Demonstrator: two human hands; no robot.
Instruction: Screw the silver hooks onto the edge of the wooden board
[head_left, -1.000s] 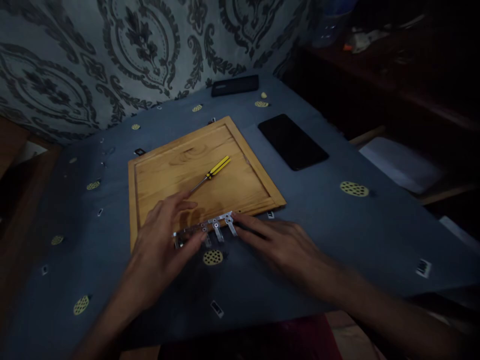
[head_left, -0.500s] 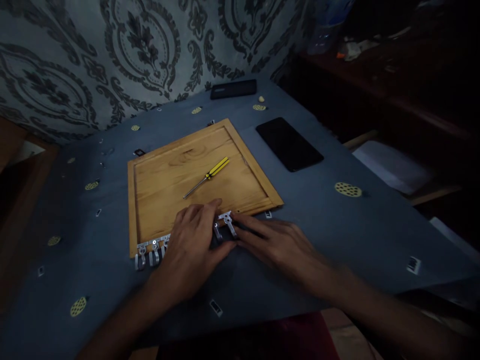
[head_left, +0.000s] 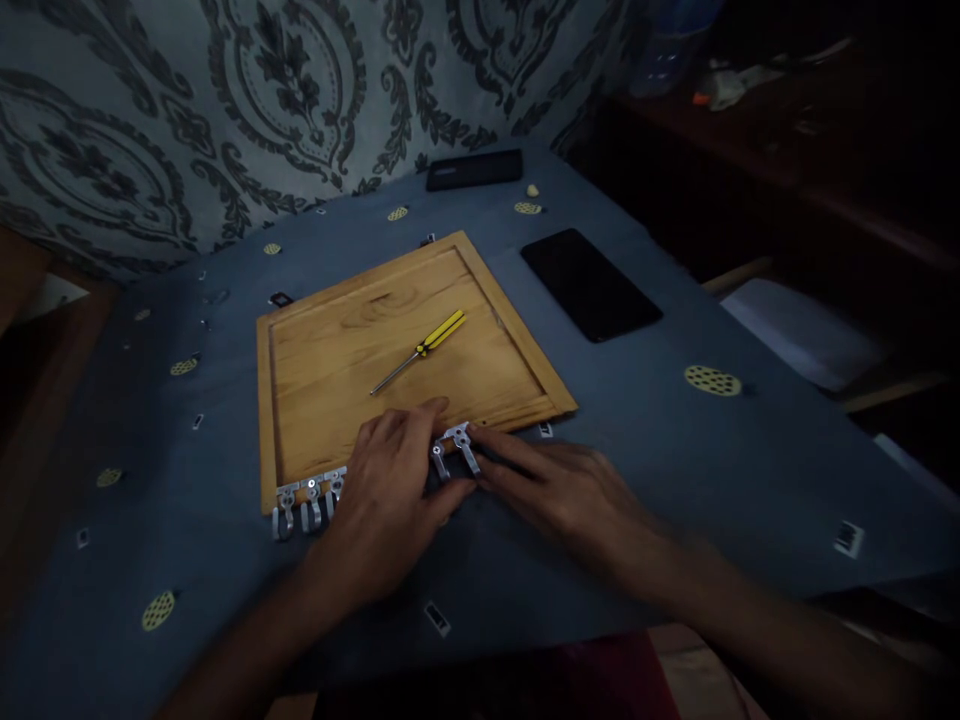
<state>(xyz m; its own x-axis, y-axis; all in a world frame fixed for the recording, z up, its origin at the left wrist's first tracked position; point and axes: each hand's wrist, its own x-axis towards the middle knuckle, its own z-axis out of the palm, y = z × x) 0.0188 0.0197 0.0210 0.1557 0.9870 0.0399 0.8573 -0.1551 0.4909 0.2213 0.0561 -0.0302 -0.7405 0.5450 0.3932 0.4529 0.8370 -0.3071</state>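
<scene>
A framed wooden board (head_left: 322, 380) lies on the table, with several silver metal hooks (head_left: 313, 492) in a row along its near edge. My left hand (head_left: 394, 480) rests over the middle of that edge, fingers on the board and thumb reaching below it, covering part of the row. My right hand (head_left: 562, 485) has its closed-in fingertips at the rightmost hook (head_left: 461, 440), touching its right side. Between the hands another hook (head_left: 439, 457) shows. A yellow and black screwdriver (head_left: 431, 343) lies on the board, its tip pointing to the near left.
On the blue patterned tablecloth (head_left: 600, 400), a black phone (head_left: 590, 285) lies right of the board and a dark case (head_left: 475, 170) lies behind it. A plastic bottle (head_left: 667, 55) stands on a dark red surface (head_left: 787, 135) at the back right.
The camera view has shifted slightly, so the board and phone appear a little further right. Both hands stay at the hooks with almost the same pose.
</scene>
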